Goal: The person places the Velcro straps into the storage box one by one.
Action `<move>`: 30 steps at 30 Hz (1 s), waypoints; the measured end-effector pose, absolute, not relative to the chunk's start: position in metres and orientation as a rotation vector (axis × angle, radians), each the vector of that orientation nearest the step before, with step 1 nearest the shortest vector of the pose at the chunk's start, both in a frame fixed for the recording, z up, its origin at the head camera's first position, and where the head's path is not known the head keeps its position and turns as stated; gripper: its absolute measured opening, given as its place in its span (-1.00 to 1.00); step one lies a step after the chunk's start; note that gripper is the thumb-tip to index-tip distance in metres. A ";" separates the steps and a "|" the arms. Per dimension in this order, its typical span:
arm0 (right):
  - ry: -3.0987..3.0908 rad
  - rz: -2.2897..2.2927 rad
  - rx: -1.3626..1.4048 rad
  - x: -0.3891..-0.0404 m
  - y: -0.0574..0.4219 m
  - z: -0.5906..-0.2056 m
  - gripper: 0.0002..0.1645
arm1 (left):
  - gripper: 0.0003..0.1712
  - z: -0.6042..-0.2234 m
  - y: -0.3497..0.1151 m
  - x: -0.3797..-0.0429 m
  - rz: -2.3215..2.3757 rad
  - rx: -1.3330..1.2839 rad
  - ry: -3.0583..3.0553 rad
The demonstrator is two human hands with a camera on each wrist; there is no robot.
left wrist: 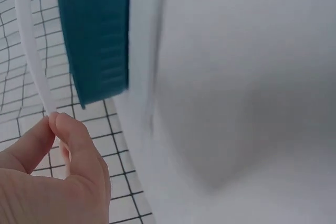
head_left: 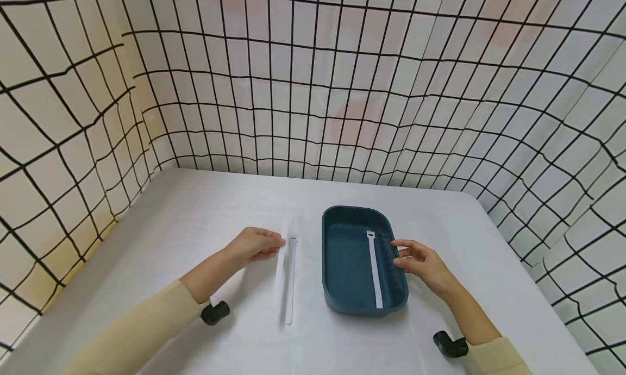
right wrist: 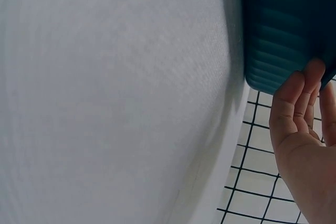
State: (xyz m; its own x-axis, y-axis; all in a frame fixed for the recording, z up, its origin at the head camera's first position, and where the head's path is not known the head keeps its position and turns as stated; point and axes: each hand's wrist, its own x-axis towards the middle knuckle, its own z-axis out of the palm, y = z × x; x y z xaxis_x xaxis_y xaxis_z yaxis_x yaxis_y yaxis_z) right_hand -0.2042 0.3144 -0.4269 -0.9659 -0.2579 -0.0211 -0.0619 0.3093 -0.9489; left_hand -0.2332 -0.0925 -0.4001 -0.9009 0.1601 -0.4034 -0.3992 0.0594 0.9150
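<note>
Three slim white strips are on show, smooth, flat and ribbon-like. A notched, slotted head is carried by the tray strip [head_left: 375, 269]; a rectangular looped head at the far end and a rounded tip at the near end are shown by the table strip [head_left: 292, 282]. A gentle curve is given to the held strip [head_left: 280, 277], as caught from the left wrist. Deep and round-cornered, the blue-green tray [head_left: 342, 277] is seen plain-floored, its outer wall ribbed in soft, even ridges. A fine grain is picked up on the white tabletop [head_left: 313, 345], and the pale wall covering [head_left: 303, 76] behind is crossed by black grid lines, rippled like hung cloth.

Now to the hands! The held strip is pinched between thumb and fingertips by the left hand [head_left: 256, 244], raised above the tabletop, its length trailed towards the wearer. Just to its right, between that hand and the tray, the table strip is laid almost parallel. Over on the other side, the tray is gripped by its right rim, the right hand [head_left: 423, 263] being closed lightly about the edge. Inside, close to those fingers, the tray strip is set lengthwise, nearer the right wall than the left.
</note>
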 end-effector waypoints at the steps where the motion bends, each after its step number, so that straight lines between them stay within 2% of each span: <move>1: 2.401 -1.726 -0.303 -0.204 0.315 -0.427 -0.38 | -0.69 -0.398 -0.092 -0.233 1.913 -0.225 1.926; 11: 2.398 -1.737 -0.296 -0.206 0.316 -0.429 -0.37 | -0.65 -0.378 -0.076 -0.231 1.959 -0.134 1.862; 30: 2.434 -1.703 -0.268 -0.205 0.316 -0.430 -0.37 | -0.65 -0.374 -0.046 -0.238 1.960 -0.100 1.843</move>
State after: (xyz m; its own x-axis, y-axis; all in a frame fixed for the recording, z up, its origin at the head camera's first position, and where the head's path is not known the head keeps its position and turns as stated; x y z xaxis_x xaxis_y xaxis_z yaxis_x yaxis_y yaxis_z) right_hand -0.2054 0.3155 -0.4302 -0.9713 -0.2364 -0.0277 -0.0551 0.3362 -0.9402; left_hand -0.2384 -0.0457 -0.3737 -0.8981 0.2681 -0.3487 -0.3646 -0.0101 0.9311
